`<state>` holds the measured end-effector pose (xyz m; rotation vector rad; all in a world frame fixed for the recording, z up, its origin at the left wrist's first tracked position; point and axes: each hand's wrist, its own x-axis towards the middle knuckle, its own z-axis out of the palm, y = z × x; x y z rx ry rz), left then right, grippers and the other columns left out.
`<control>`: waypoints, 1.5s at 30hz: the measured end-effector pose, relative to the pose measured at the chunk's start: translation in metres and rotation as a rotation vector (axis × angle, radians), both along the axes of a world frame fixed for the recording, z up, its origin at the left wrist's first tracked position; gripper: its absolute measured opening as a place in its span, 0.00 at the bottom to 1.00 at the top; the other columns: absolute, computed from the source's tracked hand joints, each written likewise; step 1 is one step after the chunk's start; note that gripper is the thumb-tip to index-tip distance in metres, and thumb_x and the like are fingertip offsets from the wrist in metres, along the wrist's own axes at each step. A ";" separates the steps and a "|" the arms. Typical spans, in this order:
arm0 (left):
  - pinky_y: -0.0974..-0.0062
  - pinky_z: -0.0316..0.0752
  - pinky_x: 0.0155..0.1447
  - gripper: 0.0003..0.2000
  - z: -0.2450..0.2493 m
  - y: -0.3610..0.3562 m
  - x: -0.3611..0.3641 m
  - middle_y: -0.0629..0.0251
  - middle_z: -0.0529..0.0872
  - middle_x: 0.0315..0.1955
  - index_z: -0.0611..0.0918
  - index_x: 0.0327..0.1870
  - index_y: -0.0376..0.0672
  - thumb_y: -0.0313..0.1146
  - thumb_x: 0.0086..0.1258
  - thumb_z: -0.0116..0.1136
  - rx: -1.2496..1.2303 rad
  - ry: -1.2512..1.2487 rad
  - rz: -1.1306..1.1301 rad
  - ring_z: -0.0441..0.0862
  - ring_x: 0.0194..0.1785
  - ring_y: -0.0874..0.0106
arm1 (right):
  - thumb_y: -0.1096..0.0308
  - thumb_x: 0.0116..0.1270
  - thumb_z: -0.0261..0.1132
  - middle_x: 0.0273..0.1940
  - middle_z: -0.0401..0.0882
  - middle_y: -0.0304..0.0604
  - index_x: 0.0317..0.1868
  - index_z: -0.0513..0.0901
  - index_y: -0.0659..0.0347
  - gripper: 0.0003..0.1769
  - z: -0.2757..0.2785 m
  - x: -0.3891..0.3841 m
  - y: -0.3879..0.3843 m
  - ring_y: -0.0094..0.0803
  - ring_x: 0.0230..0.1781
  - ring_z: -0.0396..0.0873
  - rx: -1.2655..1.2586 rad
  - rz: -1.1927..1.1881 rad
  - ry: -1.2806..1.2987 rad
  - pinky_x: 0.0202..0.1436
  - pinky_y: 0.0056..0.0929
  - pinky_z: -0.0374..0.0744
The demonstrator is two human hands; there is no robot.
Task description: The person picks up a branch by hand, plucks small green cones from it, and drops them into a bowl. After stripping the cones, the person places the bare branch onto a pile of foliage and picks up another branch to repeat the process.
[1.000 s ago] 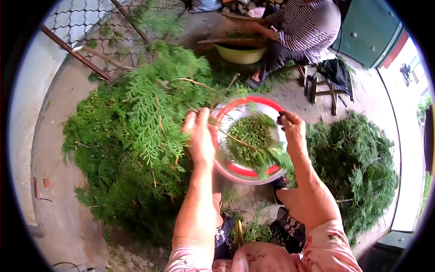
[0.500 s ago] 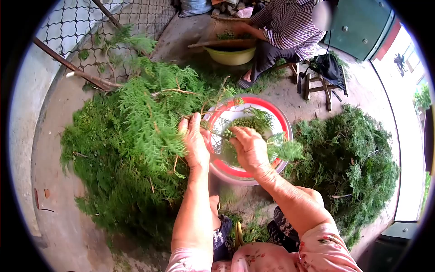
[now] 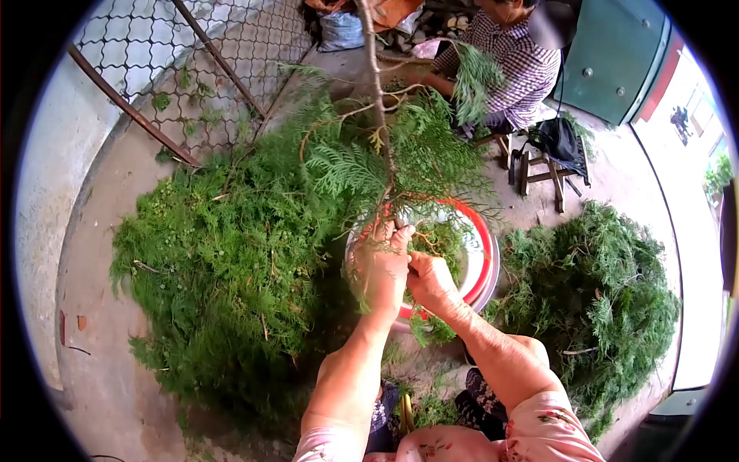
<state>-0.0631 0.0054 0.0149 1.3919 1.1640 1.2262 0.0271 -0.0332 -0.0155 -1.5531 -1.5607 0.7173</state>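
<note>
A large leafy green branch (image 3: 389, 146) with a brown stem stands upright in front of me, over the basin. My left hand (image 3: 383, 262) is closed round the lower part of its stem. Close beside it, my right hand (image 3: 431, 283) is closed with its fingertips pinched at a green sprig that hangs by the hands. Under both hands is a round white basin with a red rim (image 3: 486, 258), partly covered by foliage; what lies inside is mostly hidden.
Piles of cut greenery lie on the left (image 3: 223, 269) and right (image 3: 593, 300). Beyond the branch sits a person in a checked shirt (image 3: 512, 65). A wooden stool (image 3: 546, 173) holds a black bag (image 3: 558, 138). Wire mesh (image 3: 215, 69) leans at the back left.
The branch has swung from the left to upright before me. My left hand has moved right, and both hands are now together. The view has shifted slightly.
</note>
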 end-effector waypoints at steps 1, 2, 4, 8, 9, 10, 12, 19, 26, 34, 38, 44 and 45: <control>0.87 0.65 0.24 0.11 -0.007 0.001 0.002 0.75 0.80 0.29 0.79 0.49 0.41 0.29 0.65 0.54 0.038 0.022 -0.008 0.67 0.21 0.86 | 0.69 0.58 0.61 0.27 0.76 0.59 0.28 0.75 0.66 0.08 -0.002 0.002 -0.002 0.56 0.33 0.76 0.031 -0.025 0.008 0.36 0.45 0.75; 0.87 0.65 0.25 0.12 -0.005 -0.002 0.006 0.74 0.81 0.30 0.79 0.49 0.41 0.28 0.65 0.54 0.072 -0.010 -0.026 0.67 0.21 0.86 | 0.69 0.58 0.61 0.27 0.76 0.59 0.28 0.75 0.66 0.07 -0.003 0.004 -0.005 0.57 0.33 0.76 0.063 -0.051 0.018 0.36 0.45 0.75; 0.84 0.71 0.33 0.13 0.003 -0.011 0.007 0.69 0.83 0.37 0.78 0.49 0.38 0.27 0.64 0.56 0.006 0.092 -0.095 0.74 0.27 0.82 | 0.73 0.57 0.60 0.27 0.76 0.60 0.29 0.75 0.66 0.05 -0.007 0.009 -0.009 0.57 0.32 0.76 0.107 -0.096 0.040 0.35 0.44 0.74; 0.76 0.74 0.45 0.15 0.001 -0.026 0.017 0.61 0.84 0.38 0.77 0.51 0.36 0.28 0.62 0.59 0.239 0.290 -0.043 0.79 0.43 0.75 | 0.77 0.55 0.58 0.29 0.76 0.59 0.31 0.75 0.67 0.03 0.016 0.022 -0.023 0.56 0.33 0.77 0.130 -0.127 0.119 0.35 0.43 0.74; 0.78 0.74 0.43 0.17 0.009 -0.033 0.017 0.60 0.84 0.38 0.77 0.51 0.36 0.29 0.61 0.61 0.296 0.417 -0.046 0.79 0.40 0.76 | 0.78 0.54 0.58 0.29 0.76 0.59 0.29 0.75 0.67 0.02 0.021 0.027 -0.028 0.55 0.33 0.77 0.140 -0.148 0.123 0.35 0.43 0.74; 0.78 0.74 0.43 0.18 0.014 -0.039 0.019 0.60 0.84 0.37 0.77 0.51 0.36 0.29 0.60 0.62 0.202 0.323 -0.115 0.79 0.39 0.76 | 0.78 0.53 0.58 0.29 0.76 0.59 0.28 0.74 0.67 0.02 0.023 0.032 -0.031 0.55 0.32 0.76 0.164 -0.173 0.089 0.34 0.43 0.74; 0.79 0.75 0.41 0.19 0.009 -0.044 0.023 0.60 0.82 0.40 0.76 0.51 0.35 0.27 0.59 0.63 0.197 0.208 -0.229 0.80 0.38 0.75 | 0.80 0.50 0.58 0.25 0.73 0.57 0.25 0.72 0.66 0.03 0.010 0.041 -0.033 0.53 0.27 0.74 0.305 -0.216 0.131 0.30 0.42 0.72; 0.78 0.75 0.38 0.12 0.030 -0.074 -0.013 0.58 0.82 0.43 0.79 0.43 0.31 0.20 0.57 0.58 0.231 0.423 -0.299 0.79 0.34 0.73 | 0.78 0.51 0.63 0.24 0.72 0.57 0.25 0.72 0.66 0.06 0.034 0.095 -0.060 0.56 0.28 0.73 0.461 -0.482 0.170 0.29 0.43 0.70; 0.86 0.71 0.24 0.13 0.011 -0.079 -0.055 0.62 0.83 0.35 0.78 0.48 0.32 0.27 0.63 0.57 -0.099 0.291 -0.152 0.78 0.25 0.80 | 0.71 0.53 0.68 0.21 0.78 0.49 0.26 0.77 0.68 0.09 0.067 0.216 -0.100 0.35 0.20 0.74 0.396 -0.948 0.040 0.27 0.34 0.73; 0.86 0.72 0.23 0.13 0.007 -0.088 -0.056 0.62 0.83 0.34 0.78 0.48 0.33 0.28 0.65 0.56 -0.084 0.256 -0.066 0.78 0.25 0.80 | 0.64 0.50 0.67 0.32 0.80 0.56 0.35 0.80 0.66 0.15 0.035 0.392 -0.220 0.51 0.34 0.78 0.270 -1.424 -0.107 0.41 0.39 0.76; 0.87 0.70 0.25 0.13 0.009 -0.103 -0.065 0.63 0.82 0.33 0.77 0.50 0.34 0.29 0.67 0.54 -0.074 0.239 -0.001 0.76 0.25 0.80 | 0.67 0.49 0.63 0.30 0.82 0.52 0.35 0.84 0.63 0.12 -0.012 0.394 -0.248 0.44 0.33 0.80 0.384 -1.440 0.121 0.41 0.34 0.76; 0.91 0.67 0.23 0.12 0.000 -0.116 -0.082 0.63 0.81 0.31 0.76 0.49 0.34 0.29 0.68 0.53 -0.104 0.115 0.007 0.74 0.23 0.83 | 0.74 0.60 0.59 0.27 0.79 0.38 0.39 0.80 0.66 0.08 -0.017 0.370 -0.253 0.22 0.22 0.76 0.419 -1.366 0.508 0.23 0.21 0.73; 0.91 0.66 0.23 0.12 0.001 -0.118 -0.079 0.63 0.81 0.31 0.76 0.49 0.34 0.29 0.68 0.53 -0.100 0.083 0.020 0.73 0.23 0.84 | 0.73 0.61 0.59 0.27 0.79 0.38 0.40 0.80 0.66 0.09 -0.003 0.361 -0.251 0.23 0.23 0.77 0.432 -1.357 0.579 0.24 0.21 0.75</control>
